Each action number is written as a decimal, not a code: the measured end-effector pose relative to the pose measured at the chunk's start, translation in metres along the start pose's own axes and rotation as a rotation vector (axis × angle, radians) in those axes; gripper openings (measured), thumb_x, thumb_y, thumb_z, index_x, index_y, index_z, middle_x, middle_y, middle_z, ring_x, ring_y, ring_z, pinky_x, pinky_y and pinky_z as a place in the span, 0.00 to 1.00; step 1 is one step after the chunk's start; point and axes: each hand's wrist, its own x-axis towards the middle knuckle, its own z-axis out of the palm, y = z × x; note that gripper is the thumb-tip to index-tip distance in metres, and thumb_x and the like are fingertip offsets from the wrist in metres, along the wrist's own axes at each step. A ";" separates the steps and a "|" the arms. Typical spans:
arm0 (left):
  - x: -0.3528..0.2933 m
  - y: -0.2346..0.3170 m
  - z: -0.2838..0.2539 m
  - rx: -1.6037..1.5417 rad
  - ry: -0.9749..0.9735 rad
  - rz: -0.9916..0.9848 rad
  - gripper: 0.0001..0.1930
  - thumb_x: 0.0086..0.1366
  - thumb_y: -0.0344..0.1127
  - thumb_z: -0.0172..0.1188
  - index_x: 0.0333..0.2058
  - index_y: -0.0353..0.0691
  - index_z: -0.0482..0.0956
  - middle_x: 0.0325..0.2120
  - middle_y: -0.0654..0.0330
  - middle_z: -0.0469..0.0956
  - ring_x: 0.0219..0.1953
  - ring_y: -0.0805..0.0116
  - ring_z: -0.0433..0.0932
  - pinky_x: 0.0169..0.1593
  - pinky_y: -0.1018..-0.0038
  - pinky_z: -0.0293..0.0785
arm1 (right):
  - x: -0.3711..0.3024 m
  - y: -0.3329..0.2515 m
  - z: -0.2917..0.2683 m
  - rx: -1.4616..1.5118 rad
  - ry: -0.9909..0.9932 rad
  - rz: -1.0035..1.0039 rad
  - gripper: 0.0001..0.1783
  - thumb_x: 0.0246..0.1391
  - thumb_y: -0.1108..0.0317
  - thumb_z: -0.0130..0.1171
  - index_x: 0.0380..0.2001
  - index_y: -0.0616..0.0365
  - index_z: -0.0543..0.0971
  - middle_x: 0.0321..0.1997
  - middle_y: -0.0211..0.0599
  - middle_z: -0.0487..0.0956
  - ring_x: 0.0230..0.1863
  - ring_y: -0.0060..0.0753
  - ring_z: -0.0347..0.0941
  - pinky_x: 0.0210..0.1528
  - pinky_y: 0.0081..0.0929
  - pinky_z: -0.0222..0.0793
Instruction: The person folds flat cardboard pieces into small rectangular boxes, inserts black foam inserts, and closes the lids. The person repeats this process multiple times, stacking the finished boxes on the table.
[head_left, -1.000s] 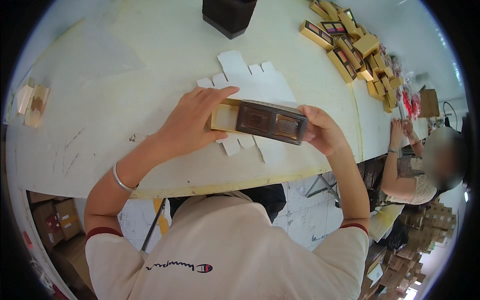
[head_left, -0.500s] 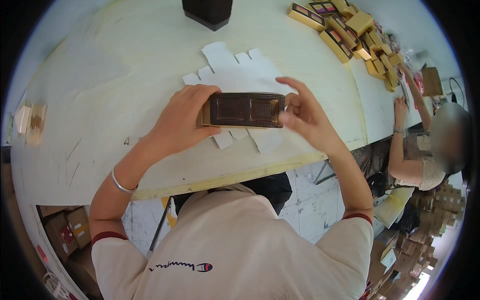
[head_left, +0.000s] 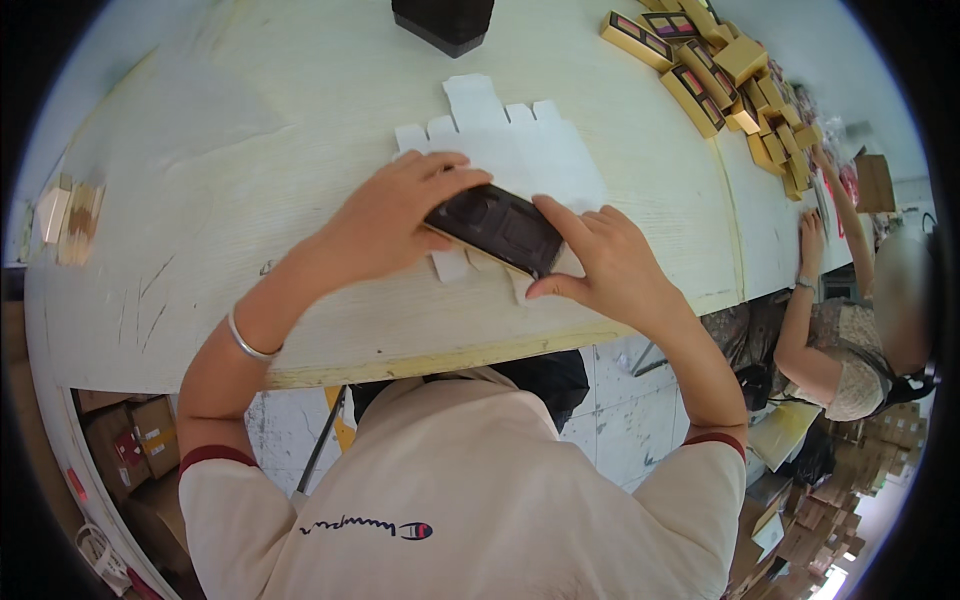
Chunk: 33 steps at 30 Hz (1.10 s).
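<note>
Between my two hands is a small gold box with a dark plastic tray (head_left: 505, 228) showing two recessed compartments on its upper face. My left hand (head_left: 395, 215) grips its left end, thumb below and fingers over the top corner. The right end lies between the thumb and fingers of my right hand (head_left: 612, 262). The box is tilted, its right end lower and nearer to me. Beneath it, an unfolded white carton blank (head_left: 520, 155) with several tabs lies flat on the table.
A black angular container (head_left: 445, 25) stands at the far edge. At far right, gold boxes (head_left: 700, 95) lie in a heap, beside a co-worker's arms (head_left: 808, 250). Flat carton pieces (head_left: 75, 222) are stacked at far left. The table's near edge (head_left: 450, 357) runs before me.
The box has turned clockwise, its right end dropping toward me. My right hand has gone from a loose touch at the end to gripping it. The view has shifted slightly.
</note>
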 end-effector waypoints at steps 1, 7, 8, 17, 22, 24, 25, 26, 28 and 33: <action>0.002 -0.005 -0.003 0.020 0.012 -0.011 0.36 0.45 0.26 0.69 0.57 0.47 0.68 0.58 0.57 0.63 0.54 0.57 0.67 0.58 0.64 0.66 | 0.001 0.001 0.000 -0.002 -0.022 0.015 0.40 0.43 0.48 0.65 0.56 0.59 0.67 0.25 0.40 0.73 0.29 0.44 0.68 0.37 0.34 0.63; 0.007 0.008 0.002 0.175 0.014 0.092 0.45 0.44 0.44 0.72 0.62 0.51 0.62 0.63 0.53 0.55 0.64 0.48 0.53 0.64 0.57 0.57 | 0.008 0.011 0.004 0.044 0.012 -0.152 0.29 0.50 0.61 0.60 0.56 0.57 0.70 0.31 0.40 0.73 0.32 0.41 0.68 0.38 0.34 0.65; 0.007 0.012 0.006 0.200 -0.004 0.068 0.45 0.44 0.47 0.72 0.62 0.51 0.61 0.64 0.52 0.55 0.65 0.47 0.51 0.65 0.56 0.55 | 0.011 0.014 0.005 0.007 0.036 -0.179 0.27 0.50 0.64 0.59 0.55 0.57 0.71 0.32 0.40 0.73 0.33 0.41 0.68 0.38 0.34 0.65; 0.008 0.018 0.005 0.403 -0.043 0.089 0.42 0.51 0.58 0.63 0.63 0.52 0.60 0.64 0.50 0.54 0.65 0.42 0.50 0.63 0.49 0.54 | 0.019 0.020 0.017 -0.035 -0.013 -0.275 0.24 0.49 0.59 0.59 0.48 0.61 0.75 0.33 0.39 0.75 0.36 0.38 0.73 0.39 0.30 0.70; 0.001 0.021 0.016 0.500 0.031 0.040 0.34 0.60 0.52 0.55 0.63 0.49 0.59 0.64 0.48 0.51 0.66 0.42 0.49 0.65 0.47 0.47 | 0.004 -0.005 0.022 -0.297 0.118 -0.209 0.41 0.49 0.39 0.52 0.54 0.66 0.70 0.59 0.51 0.66 0.59 0.47 0.62 0.55 0.39 0.62; 0.000 0.021 0.029 0.571 0.091 0.024 0.31 0.64 0.47 0.52 0.64 0.47 0.58 0.64 0.47 0.51 0.66 0.43 0.48 0.65 0.47 0.44 | -0.005 -0.020 0.046 -0.337 0.100 -0.075 0.47 0.47 0.34 0.49 0.57 0.67 0.66 0.67 0.52 0.57 0.66 0.49 0.55 0.61 0.44 0.56; 0.000 0.023 0.029 0.558 0.078 0.016 0.30 0.64 0.45 0.51 0.63 0.46 0.58 0.64 0.47 0.51 0.66 0.43 0.48 0.65 0.47 0.44 | -0.005 -0.023 0.050 -0.318 0.101 -0.039 0.49 0.48 0.34 0.48 0.59 0.69 0.64 0.68 0.52 0.56 0.67 0.48 0.54 0.62 0.44 0.55; 0.001 0.025 0.029 0.544 0.064 0.008 0.29 0.65 0.44 0.50 0.63 0.45 0.58 0.64 0.46 0.51 0.66 0.44 0.48 0.65 0.47 0.44 | -0.005 -0.025 0.053 -0.307 0.110 -0.024 0.48 0.48 0.34 0.49 0.58 0.69 0.64 0.67 0.53 0.57 0.67 0.49 0.54 0.62 0.45 0.55; 0.003 0.027 0.027 0.527 0.052 0.004 0.28 0.65 0.42 0.49 0.63 0.44 0.59 0.63 0.45 0.52 0.66 0.44 0.49 0.65 0.47 0.44 | -0.004 -0.027 0.054 -0.296 0.138 0.011 0.47 0.49 0.36 0.50 0.58 0.69 0.65 0.67 0.54 0.58 0.66 0.49 0.55 0.63 0.45 0.55; 0.001 0.035 0.027 0.534 0.101 -0.019 0.26 0.65 0.40 0.51 0.61 0.41 0.62 0.61 0.45 0.57 0.63 0.46 0.54 0.64 0.52 0.49 | 0.001 -0.019 0.062 0.093 0.286 0.001 0.35 0.47 0.51 0.63 0.52 0.67 0.70 0.63 0.57 0.61 0.59 0.54 0.62 0.59 0.43 0.60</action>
